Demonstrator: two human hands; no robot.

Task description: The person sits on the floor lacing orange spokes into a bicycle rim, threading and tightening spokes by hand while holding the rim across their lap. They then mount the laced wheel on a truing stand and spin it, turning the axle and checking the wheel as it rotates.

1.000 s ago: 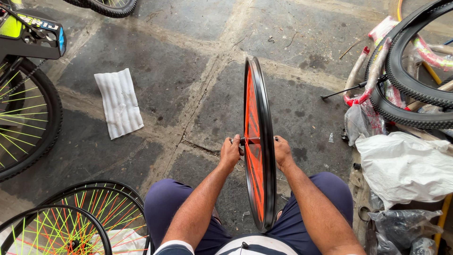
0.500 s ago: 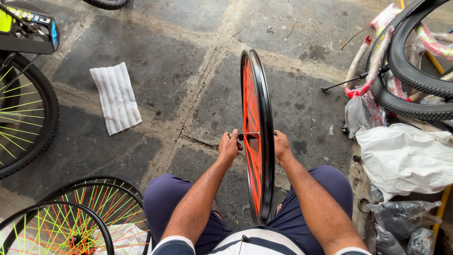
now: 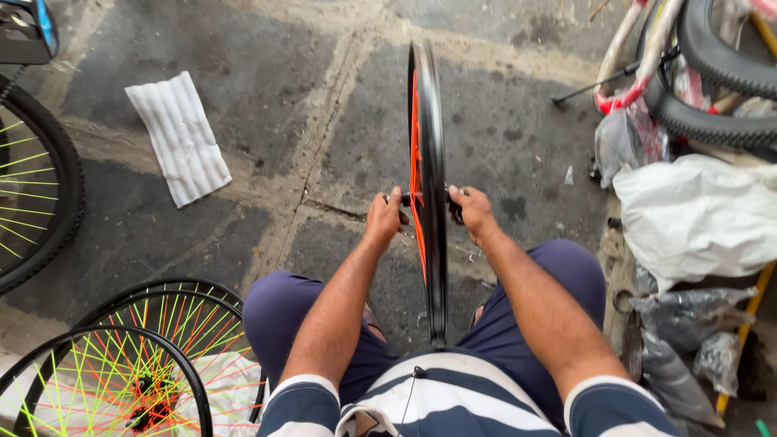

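Your left hand (image 3: 384, 217) and right hand (image 3: 472, 210) clenched on the axle ends of the upright black-rimmed, orange-spoked bicycle wheel (image 3: 429, 162), white plastic bag (image 3: 696, 214) alongside, contents hidden.

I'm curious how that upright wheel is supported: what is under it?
Below the black wheel with orange spokes lies stone paving. Both hands, left hand and right hand, grip its axle. Its lowest part dips between the knees, so any floor contact is hidden.

Cracked, stained stone floor (image 3: 243, 73) in daylight, white ribbed cloth (image 3: 180, 137) lying on it.
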